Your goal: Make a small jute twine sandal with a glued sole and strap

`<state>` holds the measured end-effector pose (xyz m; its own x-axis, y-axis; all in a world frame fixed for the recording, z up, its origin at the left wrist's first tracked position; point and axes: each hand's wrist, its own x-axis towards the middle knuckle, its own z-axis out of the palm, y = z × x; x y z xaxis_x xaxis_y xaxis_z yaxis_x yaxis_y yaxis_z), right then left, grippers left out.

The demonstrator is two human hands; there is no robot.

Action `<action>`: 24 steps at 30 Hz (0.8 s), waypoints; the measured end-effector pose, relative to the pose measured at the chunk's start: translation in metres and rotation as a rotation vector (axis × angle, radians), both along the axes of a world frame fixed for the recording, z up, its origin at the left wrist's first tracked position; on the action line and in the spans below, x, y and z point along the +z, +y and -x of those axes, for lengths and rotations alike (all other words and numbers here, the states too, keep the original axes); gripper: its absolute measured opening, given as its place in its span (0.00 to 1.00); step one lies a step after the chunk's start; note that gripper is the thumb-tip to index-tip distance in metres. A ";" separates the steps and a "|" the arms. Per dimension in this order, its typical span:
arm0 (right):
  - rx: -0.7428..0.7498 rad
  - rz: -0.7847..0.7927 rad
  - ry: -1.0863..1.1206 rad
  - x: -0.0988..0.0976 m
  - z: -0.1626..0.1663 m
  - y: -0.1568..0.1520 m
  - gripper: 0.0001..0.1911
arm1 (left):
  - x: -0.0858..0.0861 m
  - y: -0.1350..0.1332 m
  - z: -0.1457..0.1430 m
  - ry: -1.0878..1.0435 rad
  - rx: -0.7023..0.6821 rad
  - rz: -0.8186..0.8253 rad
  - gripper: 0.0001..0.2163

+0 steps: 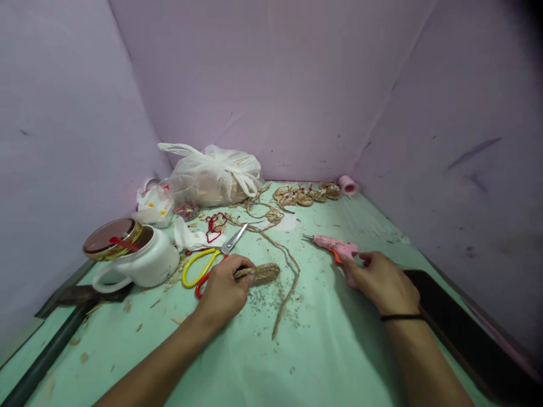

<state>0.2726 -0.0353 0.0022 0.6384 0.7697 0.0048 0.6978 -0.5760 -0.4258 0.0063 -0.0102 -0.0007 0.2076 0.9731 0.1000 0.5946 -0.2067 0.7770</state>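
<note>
My left hand [227, 291] is closed around a flat coil of braided straw cord [266, 274], held just above the green table. From near it a loose tail of braided cord [292, 271] trails toward me over the cloth. Beside that hand lie scissors [207, 260] with one yellow and one red handle, their blades pointing away. My right hand [384, 282] grips a pink glue gun [333, 244] by its handle, nozzle pointing left. An orange trigger shows under the gun's body.
On the left stand a white mug [156, 260] with a lid leaning on it and a hammer [63, 330]. Behind sit a knotted plastic bag [216, 175], red beads [215, 225], several straw pieces [303, 195] and a pink spool [348, 185]. A dark flat object [458, 328] lies right.
</note>
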 end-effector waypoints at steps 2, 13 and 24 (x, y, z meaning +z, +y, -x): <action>0.065 0.132 0.008 -0.002 -0.003 0.003 0.27 | -0.002 0.002 0.001 -0.006 -0.005 0.003 0.05; 0.245 0.193 0.167 -0.009 -0.016 0.006 0.16 | -0.006 0.005 0.004 -0.013 -0.029 0.016 0.05; 0.306 0.195 0.045 -0.008 0.005 -0.001 0.18 | -0.001 0.005 0.002 0.058 -0.024 0.023 0.05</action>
